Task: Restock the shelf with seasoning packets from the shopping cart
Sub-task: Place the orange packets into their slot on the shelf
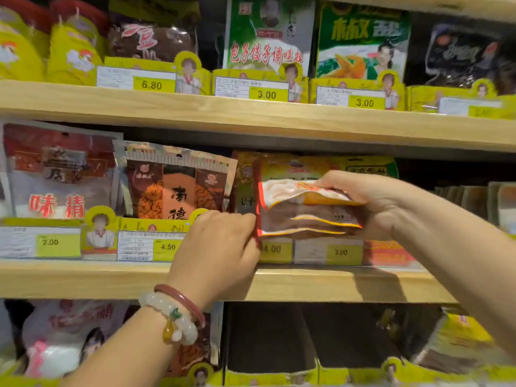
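So the middle shelf [111, 277] was the one in play, a pale wood board with yellow price tags along its front edge. Far left on it stood a red and white packet [55, 174], and just right of that an orange-brown packet [178, 182] above the 4.50 tag [167, 247]. Next along, the left hand [220, 241] came up in front of the shelf edge, beaded bracelet [170, 319] and a red bangle [181, 300] on the wrist, fingers curled and pinching the red left edge of the seasoning packets [304, 210]. That little stack of a few flat packets was held tilted just above the shelf, in front of the 4.00 and 3.00 tags and the yellow packets [363, 166] already standing there. The right hand [371, 202] gripped the stack's right end, thumb on top, fingers wrapped underneath. Further right on the same shelf was a blurry row of pale packets [480, 199].
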